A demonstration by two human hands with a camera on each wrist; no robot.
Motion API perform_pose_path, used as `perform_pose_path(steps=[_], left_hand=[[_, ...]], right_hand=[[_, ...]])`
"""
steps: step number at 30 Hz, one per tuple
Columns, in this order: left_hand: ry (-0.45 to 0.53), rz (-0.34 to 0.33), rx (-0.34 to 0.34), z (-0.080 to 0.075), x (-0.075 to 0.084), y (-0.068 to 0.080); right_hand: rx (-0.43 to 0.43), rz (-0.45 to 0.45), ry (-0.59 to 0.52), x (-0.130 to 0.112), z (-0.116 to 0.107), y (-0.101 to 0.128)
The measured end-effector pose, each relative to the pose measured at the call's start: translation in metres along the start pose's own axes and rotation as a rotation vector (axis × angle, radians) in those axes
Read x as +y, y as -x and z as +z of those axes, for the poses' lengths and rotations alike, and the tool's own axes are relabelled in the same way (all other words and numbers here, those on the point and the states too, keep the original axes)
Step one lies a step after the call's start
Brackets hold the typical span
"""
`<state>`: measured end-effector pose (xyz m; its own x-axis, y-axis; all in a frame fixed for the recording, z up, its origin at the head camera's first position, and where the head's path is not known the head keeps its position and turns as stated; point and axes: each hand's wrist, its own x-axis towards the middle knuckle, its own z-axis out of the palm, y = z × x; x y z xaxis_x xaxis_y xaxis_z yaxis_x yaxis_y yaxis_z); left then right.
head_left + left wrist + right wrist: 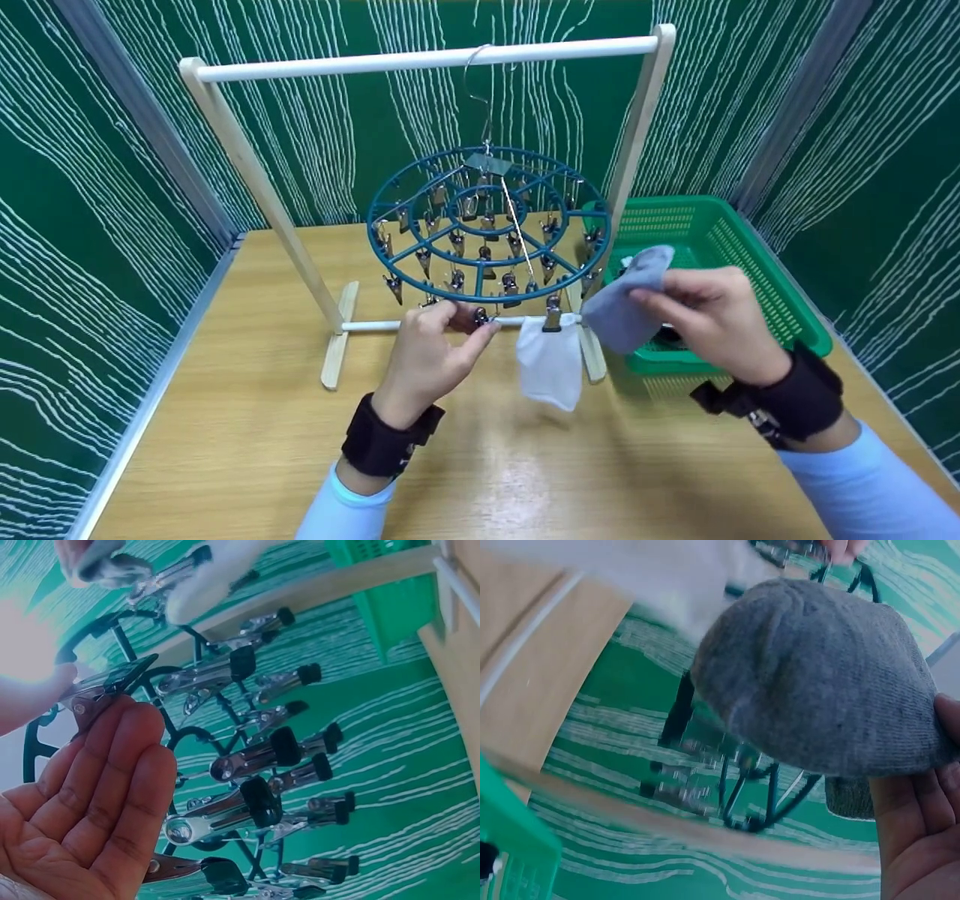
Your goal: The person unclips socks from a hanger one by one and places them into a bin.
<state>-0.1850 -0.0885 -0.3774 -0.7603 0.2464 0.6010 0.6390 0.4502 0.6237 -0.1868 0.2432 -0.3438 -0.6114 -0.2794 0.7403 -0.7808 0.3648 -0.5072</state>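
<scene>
Grey sock (626, 300) sits pinched in my right hand (712, 319), bunched between thumb and fingers, held up just right of the round clip hanger (487, 225) and above the near edge of the green basket (750, 247). From the right wrist view the sock (817, 682) fills most of the frame, my fingers (915, 832) curled under its lower edge.

My left hand (431, 352) is up at the hanger's near rim, thumb and forefinger closed on one metal clip (480, 316). The left wrist view shows that clip (105, 686) at my fingertips (131, 727), the other clips hanging in rows beyond.

Just to the right of my left-hand grip, a white sock (551, 364) hangs from the neighbouring clip, between my two hands. The hanger hooks over the top bar of a wooden rack (247, 165) standing on the wooden table (247, 450). Something dark lies in the basket below my right hand; I cannot tell what.
</scene>
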Motion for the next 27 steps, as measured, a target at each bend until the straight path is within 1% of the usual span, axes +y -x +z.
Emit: perform_pose_path(steps=[2,7,13,15,21,24,27], left_hand=[[0.004,-0.007,-0.001,0.000,-0.001,0.000],[0.007,-0.019,-0.004,0.000,-0.001,0.000],[0.003,-0.012,0.013,0.000,-0.001,-0.001],[0.004,-0.010,0.014,0.000,0.000,-0.001],[-0.006,-0.005,0.013,0.000,0.000,-0.001],[-0.011,0.001,0.017,0.000,0.000,-0.001],[-0.013,0.005,0.020,0.000,-0.001,-0.001]], right_hand=[[-0.002,0.044,0.036,0.004,-0.006,-0.004],[-0.003,0.165,0.088,0.019,-0.017,-0.014],[0.020,0.277,0.189,0.047,-0.029,-0.028],[0.010,0.328,0.222,0.057,-0.034,-0.033],[-0.085,0.477,0.270,0.086,-0.045,-0.046],[-0.134,0.558,0.263,0.098,-0.047,-0.051],[-0.180,0.621,0.244,0.111,-0.048,-0.054]])
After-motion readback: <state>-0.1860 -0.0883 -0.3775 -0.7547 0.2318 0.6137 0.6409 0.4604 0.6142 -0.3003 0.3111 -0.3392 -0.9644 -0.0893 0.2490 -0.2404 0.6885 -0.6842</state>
